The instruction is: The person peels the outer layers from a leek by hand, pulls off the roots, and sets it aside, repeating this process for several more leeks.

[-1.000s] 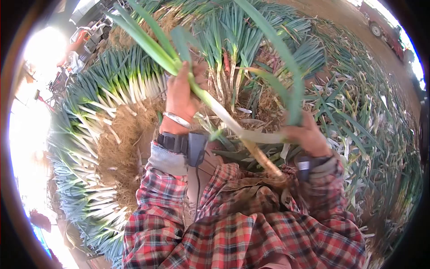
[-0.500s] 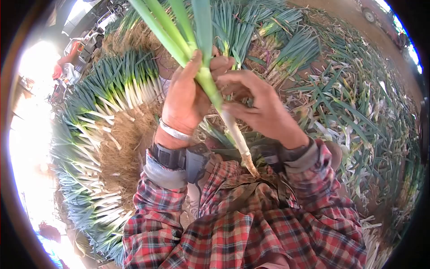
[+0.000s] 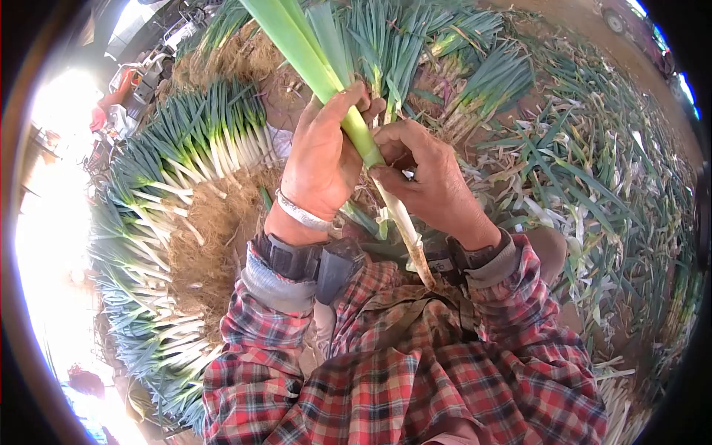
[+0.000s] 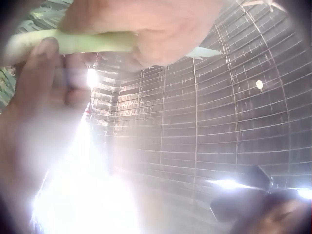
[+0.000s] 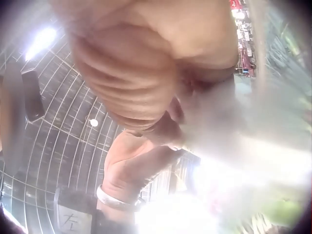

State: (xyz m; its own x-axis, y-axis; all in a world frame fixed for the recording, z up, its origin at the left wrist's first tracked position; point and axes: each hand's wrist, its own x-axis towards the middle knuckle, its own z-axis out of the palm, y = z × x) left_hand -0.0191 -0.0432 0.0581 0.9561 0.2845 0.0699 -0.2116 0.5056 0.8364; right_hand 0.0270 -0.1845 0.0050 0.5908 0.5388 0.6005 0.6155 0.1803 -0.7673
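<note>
A leek [image 3: 401, 216] slants across the lap, its green leaves pointing up and left and its white shank running down to a brownish root end over the plaid shirt. My left hand [image 3: 320, 165] grips it round the green part below the leaves. Just lower, my right hand [image 3: 436, 176] pinches the stem between thumb and curled fingers. In the left wrist view the pale green stem [image 4: 92, 43] passes between both hands. Glare washes out much of the right wrist view, where the creased right hand [image 5: 141, 73] fills the top and the left hand [image 5: 129, 165] appears below.
Rows of leeks [image 3: 152, 259] curve round the left side, roots inward. More leek bunches [image 3: 393, 52] lie ahead. Stripped leaves [image 3: 593, 193] cover the ground at right. A vehicle [image 3: 630, 30] stands far off at upper right.
A long leaf strip was pulled out to the right by my right hand at first. That hand then came back, without the strip, to the stem and now pinches it beside my left hand.
</note>
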